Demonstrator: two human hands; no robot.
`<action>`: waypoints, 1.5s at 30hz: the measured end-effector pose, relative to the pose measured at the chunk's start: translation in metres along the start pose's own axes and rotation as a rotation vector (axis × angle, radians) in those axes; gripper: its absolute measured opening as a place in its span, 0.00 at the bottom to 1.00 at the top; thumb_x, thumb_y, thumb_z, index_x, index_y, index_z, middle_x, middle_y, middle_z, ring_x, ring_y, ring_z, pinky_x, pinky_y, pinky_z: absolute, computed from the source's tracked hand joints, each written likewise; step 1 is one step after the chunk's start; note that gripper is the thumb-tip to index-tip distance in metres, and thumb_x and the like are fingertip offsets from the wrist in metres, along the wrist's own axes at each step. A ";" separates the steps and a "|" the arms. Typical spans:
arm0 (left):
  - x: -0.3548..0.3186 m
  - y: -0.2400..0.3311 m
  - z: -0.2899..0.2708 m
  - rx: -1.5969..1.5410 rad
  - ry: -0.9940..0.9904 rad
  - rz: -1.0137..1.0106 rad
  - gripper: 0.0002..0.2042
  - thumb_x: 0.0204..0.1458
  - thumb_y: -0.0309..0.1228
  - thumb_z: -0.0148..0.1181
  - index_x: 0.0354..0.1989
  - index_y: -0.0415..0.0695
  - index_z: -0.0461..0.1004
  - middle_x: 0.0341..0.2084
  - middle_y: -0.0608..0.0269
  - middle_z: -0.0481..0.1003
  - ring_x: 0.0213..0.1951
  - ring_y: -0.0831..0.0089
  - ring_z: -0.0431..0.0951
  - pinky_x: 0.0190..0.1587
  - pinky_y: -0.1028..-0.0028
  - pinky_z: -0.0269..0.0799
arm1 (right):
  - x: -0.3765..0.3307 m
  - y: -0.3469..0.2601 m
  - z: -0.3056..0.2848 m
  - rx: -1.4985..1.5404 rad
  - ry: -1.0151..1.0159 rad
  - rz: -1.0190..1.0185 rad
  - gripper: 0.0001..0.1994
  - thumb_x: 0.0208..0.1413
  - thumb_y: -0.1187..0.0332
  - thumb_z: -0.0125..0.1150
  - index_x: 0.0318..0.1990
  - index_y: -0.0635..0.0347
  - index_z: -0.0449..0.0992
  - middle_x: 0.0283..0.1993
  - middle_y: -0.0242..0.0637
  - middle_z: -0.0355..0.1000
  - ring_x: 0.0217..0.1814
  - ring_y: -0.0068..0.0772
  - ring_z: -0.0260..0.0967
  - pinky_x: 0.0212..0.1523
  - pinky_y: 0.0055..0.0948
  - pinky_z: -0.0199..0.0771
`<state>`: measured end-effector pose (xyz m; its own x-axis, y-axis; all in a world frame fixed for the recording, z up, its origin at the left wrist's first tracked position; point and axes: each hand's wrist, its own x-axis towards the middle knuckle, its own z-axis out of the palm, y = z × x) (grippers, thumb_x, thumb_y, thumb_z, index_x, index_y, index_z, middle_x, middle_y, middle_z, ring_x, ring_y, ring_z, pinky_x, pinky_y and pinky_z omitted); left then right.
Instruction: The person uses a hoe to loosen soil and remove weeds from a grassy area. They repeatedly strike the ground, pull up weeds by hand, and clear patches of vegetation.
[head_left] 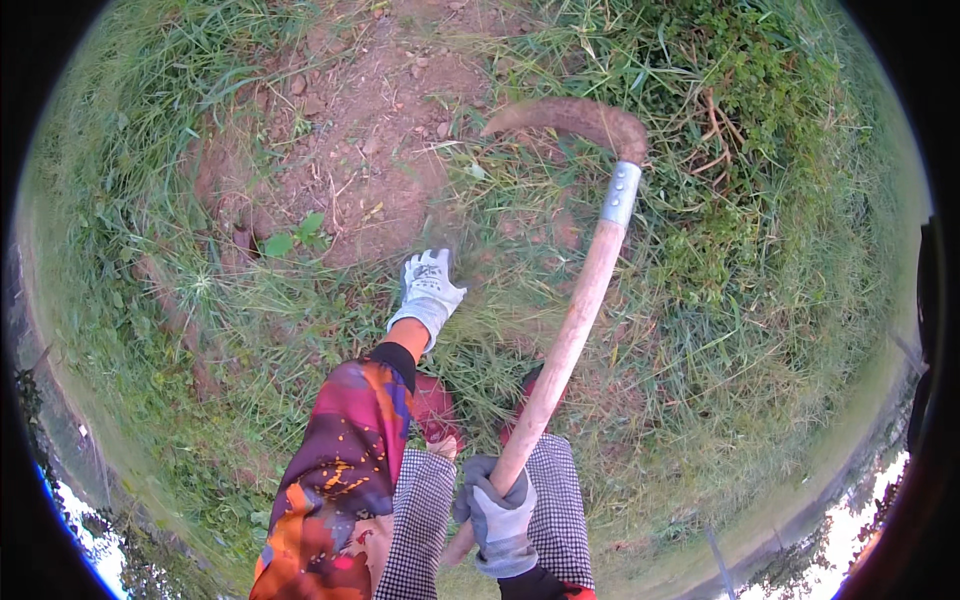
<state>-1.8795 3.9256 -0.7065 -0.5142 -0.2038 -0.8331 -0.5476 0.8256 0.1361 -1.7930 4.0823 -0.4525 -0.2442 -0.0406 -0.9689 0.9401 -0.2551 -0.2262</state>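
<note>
My right hand (pixel 502 522), in a grey-white work glove, is closed round the lower part of the pale wooden handle of a long-handled sickle (pixel 575 335). Its handle slants up and to the right to a metal collar with rivets. From there the rusty curved blade (pixel 585 117) hooks to the left, its tip over the grass beside bare soil. My left hand (pixel 429 292), in a similar glove, is down in the grass (pixel 495 290) ahead of my feet. Its fingers are curled in among the stems; the fingertips are partly hidden.
A patch of reddish bare soil (pixel 375 140) with small stones lies ahead. Thick green weeds (pixel 750 150) and some dry branching stems (pixel 715 130) stand at the right. My red shoes (pixel 437 408) are on the grass between my hands. A broad-leaved plant (pixel 285 240) grows at the soil's edge.
</note>
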 end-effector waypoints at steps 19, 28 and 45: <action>-0.004 -0.040 -0.007 0.005 0.063 -0.306 0.23 0.46 0.49 0.51 0.41 0.41 0.70 0.37 0.54 0.74 0.41 0.60 0.74 0.44 0.65 0.69 | 0.004 -0.015 -0.005 -0.083 -0.018 0.024 0.09 0.45 0.78 0.51 0.36 0.67 0.66 0.18 0.32 0.61 0.14 0.24 0.59 0.15 0.22 0.62; -0.172 -0.165 0.008 0.061 0.121 -0.267 0.14 0.49 0.42 0.48 0.39 0.49 0.71 0.32 0.53 0.75 0.37 0.57 0.74 0.42 0.62 0.67 | 0.012 -0.024 -0.005 -0.037 0.040 -0.047 0.08 0.45 0.77 0.52 0.35 0.67 0.66 0.16 0.33 0.61 0.12 0.25 0.60 0.11 0.22 0.61; -0.102 -0.095 -0.026 0.703 0.166 0.597 0.17 0.47 0.38 0.47 0.41 0.43 0.72 0.50 0.57 0.63 0.58 0.57 0.54 0.60 0.54 0.44 | 0.013 -0.005 0.010 -0.175 0.038 -0.052 0.08 0.45 0.74 0.55 0.34 0.65 0.66 0.15 0.29 0.60 0.12 0.23 0.58 0.11 0.22 0.60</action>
<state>-1.7922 3.8548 -0.6207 -0.6992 0.3289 -0.6347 0.3343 0.9353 0.1164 -1.8037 4.0734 -0.4631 -0.2874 0.0057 -0.9578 0.9543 -0.0835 -0.2869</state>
